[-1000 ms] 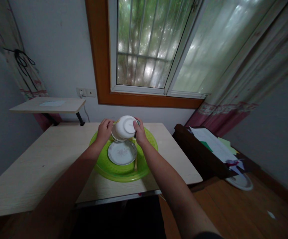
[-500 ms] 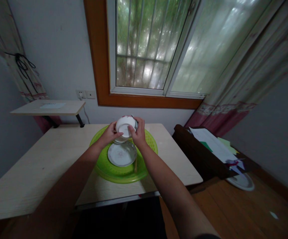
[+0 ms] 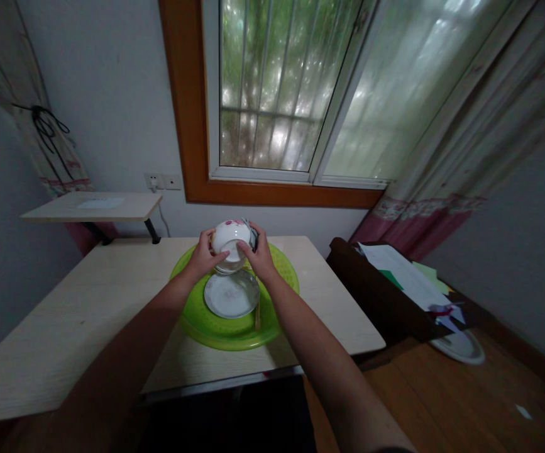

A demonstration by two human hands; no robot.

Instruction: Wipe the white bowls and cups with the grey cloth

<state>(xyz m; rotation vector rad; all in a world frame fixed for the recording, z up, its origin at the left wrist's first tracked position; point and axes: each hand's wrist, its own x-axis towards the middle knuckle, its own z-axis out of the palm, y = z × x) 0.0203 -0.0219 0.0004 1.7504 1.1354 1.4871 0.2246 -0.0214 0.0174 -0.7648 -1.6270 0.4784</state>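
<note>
Between my two hands is a white bowl (image 3: pixel 230 236) with pink floral marks, tipped so that its underside faces me. My left hand (image 3: pixel 203 253) grips its left side, thumb on the base. My right hand (image 3: pixel 259 253) holds the right side, and a greyish cloth-like piece (image 3: pixel 253 238) shows by its fingers. Below lies a white plate (image 3: pixel 232 294) in a lime-green basin (image 3: pixel 240 340). More white crockery (image 3: pixel 229 270) shows partly behind the plate, under the bowl. A pale wooden stick (image 3: pixel 258 314), perhaps a chopstick, lies right of the plate.
The basin stands on a light wooden table (image 3: pixel 116 302). A small raised shelf (image 3: pixel 93 207) with a paper sheet is at the back left. Right of the table, a dark brown piece of furniture (image 3: pixel 376 296) carries papers (image 3: pixel 399 270). A barred window (image 3: pixel 272 94) is behind.
The bowl has tilted: its base has turned downward toward me and more of its flowered outer side shows. Both hands keep hold of it and have shifted slightly.
</note>
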